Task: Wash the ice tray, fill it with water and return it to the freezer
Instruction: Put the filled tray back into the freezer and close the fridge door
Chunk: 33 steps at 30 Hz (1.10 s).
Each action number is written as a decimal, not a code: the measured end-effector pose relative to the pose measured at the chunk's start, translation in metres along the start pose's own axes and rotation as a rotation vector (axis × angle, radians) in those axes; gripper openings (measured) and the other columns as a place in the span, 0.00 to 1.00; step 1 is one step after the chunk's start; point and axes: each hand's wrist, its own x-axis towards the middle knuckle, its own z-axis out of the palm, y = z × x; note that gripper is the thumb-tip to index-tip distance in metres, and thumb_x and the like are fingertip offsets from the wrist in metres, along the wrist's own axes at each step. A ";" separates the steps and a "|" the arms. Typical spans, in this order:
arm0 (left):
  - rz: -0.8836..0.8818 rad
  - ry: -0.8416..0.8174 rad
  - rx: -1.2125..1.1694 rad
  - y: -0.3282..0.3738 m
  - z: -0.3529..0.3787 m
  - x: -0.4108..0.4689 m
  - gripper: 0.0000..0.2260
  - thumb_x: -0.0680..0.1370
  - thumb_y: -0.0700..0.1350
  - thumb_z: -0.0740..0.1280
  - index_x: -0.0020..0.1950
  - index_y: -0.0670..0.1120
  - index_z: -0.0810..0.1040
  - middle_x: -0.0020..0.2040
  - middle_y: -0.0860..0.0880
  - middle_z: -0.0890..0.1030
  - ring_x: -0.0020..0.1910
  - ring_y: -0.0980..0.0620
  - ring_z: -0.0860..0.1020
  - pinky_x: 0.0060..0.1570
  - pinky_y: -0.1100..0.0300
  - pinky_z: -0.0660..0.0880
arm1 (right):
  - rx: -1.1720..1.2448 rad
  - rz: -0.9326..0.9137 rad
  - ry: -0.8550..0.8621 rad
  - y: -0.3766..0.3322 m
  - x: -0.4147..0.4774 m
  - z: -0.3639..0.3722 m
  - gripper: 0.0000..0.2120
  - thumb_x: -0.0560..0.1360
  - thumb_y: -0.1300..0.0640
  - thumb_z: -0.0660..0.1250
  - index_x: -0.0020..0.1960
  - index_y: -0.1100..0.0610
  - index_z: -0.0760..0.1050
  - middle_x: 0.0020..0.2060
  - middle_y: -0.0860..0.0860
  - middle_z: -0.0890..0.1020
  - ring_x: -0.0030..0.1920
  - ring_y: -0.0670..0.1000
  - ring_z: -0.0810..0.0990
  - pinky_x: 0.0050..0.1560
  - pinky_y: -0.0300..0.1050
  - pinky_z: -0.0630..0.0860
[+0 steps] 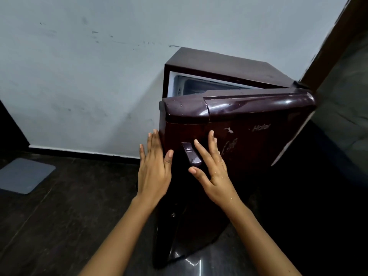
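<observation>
One head cam only, wide-angle, looking fwd & down from above onto the fridge door [249,156], close in, frame edges prob. lens-bent.

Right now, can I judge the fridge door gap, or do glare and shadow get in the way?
Head view: the gap over the fridge door is lit and sharp, the freezer compartment pale inside; glare only streaks the door's glossy top and the floor; right of the fridge is deep shadow; the wide lens tilts the fridge.
</observation>
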 end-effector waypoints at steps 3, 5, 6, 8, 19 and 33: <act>0.032 0.023 0.030 -0.015 0.001 0.031 0.27 0.81 0.52 0.47 0.77 0.41 0.47 0.78 0.45 0.53 0.75 0.57 0.45 0.74 0.58 0.37 | -0.034 0.010 0.062 0.003 0.030 0.019 0.29 0.75 0.41 0.58 0.73 0.41 0.50 0.72 0.37 0.35 0.74 0.41 0.35 0.72 0.44 0.38; 0.030 0.015 0.026 -0.025 0.004 0.051 0.25 0.83 0.49 0.49 0.77 0.40 0.47 0.78 0.45 0.53 0.75 0.57 0.45 0.74 0.57 0.38 | -0.069 0.017 0.090 0.005 0.050 0.029 0.29 0.76 0.40 0.56 0.73 0.41 0.50 0.73 0.39 0.36 0.74 0.41 0.35 0.71 0.41 0.36; 0.027 0.004 0.019 -0.031 0.006 0.060 0.25 0.83 0.48 0.49 0.77 0.41 0.47 0.78 0.45 0.53 0.75 0.57 0.45 0.74 0.57 0.37 | -0.097 0.021 0.102 0.007 0.059 0.034 0.28 0.76 0.40 0.55 0.73 0.41 0.50 0.74 0.40 0.37 0.74 0.42 0.35 0.71 0.40 0.36; 0.016 -0.024 -0.006 -0.041 0.011 0.078 0.25 0.83 0.46 0.51 0.77 0.41 0.47 0.78 0.45 0.54 0.77 0.54 0.47 0.74 0.56 0.38 | -0.163 0.032 0.134 0.009 0.076 0.042 0.28 0.76 0.40 0.54 0.73 0.42 0.50 0.74 0.42 0.39 0.75 0.44 0.37 0.72 0.40 0.37; -0.012 -0.081 -0.081 -0.077 0.040 0.165 0.23 0.83 0.43 0.51 0.77 0.42 0.50 0.77 0.44 0.59 0.77 0.49 0.52 0.75 0.55 0.43 | -0.467 0.095 0.215 0.030 0.155 0.068 0.28 0.77 0.39 0.51 0.75 0.47 0.54 0.74 0.47 0.45 0.75 0.46 0.44 0.75 0.53 0.44; -0.012 -0.086 -0.125 -0.100 0.070 0.210 0.23 0.83 0.45 0.51 0.77 0.43 0.51 0.76 0.43 0.61 0.77 0.48 0.54 0.75 0.54 0.42 | -0.678 0.122 0.354 0.053 0.198 0.084 0.27 0.77 0.38 0.51 0.73 0.49 0.61 0.74 0.54 0.61 0.73 0.53 0.62 0.72 0.61 0.51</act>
